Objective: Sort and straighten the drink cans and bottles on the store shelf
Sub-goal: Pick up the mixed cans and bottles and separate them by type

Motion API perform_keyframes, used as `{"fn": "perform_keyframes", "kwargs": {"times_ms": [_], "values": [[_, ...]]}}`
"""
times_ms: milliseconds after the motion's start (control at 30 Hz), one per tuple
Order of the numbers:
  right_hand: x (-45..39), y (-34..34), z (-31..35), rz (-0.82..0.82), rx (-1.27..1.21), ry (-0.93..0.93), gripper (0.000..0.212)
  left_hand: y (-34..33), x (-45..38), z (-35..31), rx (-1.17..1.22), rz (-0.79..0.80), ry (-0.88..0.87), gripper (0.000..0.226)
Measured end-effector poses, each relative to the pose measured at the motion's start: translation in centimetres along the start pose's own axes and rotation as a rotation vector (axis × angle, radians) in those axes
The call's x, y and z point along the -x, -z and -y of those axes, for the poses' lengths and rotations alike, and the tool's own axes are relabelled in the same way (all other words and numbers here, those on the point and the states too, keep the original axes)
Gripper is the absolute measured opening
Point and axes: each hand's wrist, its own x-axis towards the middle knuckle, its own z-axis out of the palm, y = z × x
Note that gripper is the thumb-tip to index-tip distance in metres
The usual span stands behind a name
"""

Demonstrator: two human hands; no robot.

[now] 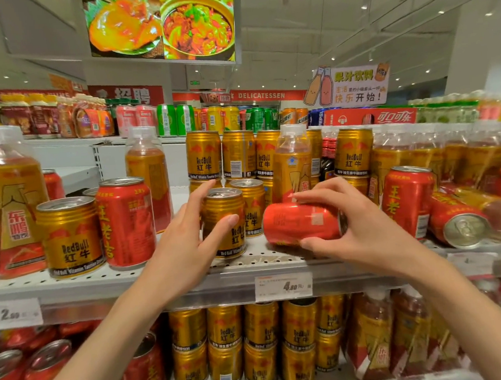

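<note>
My left hand (pixel 187 240) grips an upright gold Red Bull can (pixel 227 231) near the front of the white shelf (pixel 159 273), thumb across its front. My right hand (pixel 358 226) holds a red can (pixel 302 221) lying on its side just right of it, fingers over the top and thumb beneath. Another gold can (pixel 70 236) and an upright red can (pixel 126 222) stand to the left. A second red can (pixel 455 223) lies on its side at the right, beside an upright red can (pixel 407 200).
Gold cans (pixel 204 156) are stacked at the back of the shelf among amber bottles (pixel 147 171). A large bottle (pixel 8 205) stands far left, a row of bottles (pixel 440 155) far right. Price tags (pixel 283 287) line the shelf edge; the lower shelf holds more cans (pixel 226 343).
</note>
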Motion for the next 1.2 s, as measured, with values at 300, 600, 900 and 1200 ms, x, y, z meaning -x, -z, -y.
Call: {"fn": "perform_keyframes", "kwargs": {"times_ms": [300, 600, 900, 1200], "values": [[-3.8, -2.1, 1.6, -0.123, -0.240, -0.091, 0.061, -0.2, -0.1, 0.4, -0.008, 0.002, -0.029, 0.065], [-3.1, -3.1, 1.6, -0.139, -0.100, -0.022, 0.073, -0.2, 0.1, 0.5, -0.065, 0.001, -0.022, 0.066], [-0.9, 2.0, -2.7, -0.007, 0.419, -0.133, 0.069, -0.8, -0.7, -1.4, -0.324, -0.211, -0.253, 0.068], [0.4, 2.2, -3.9, 0.187, 0.619, -0.117, 0.076, -4.1, -2.7, -4.6, -0.478, -0.124, -0.427, 0.063]]}}
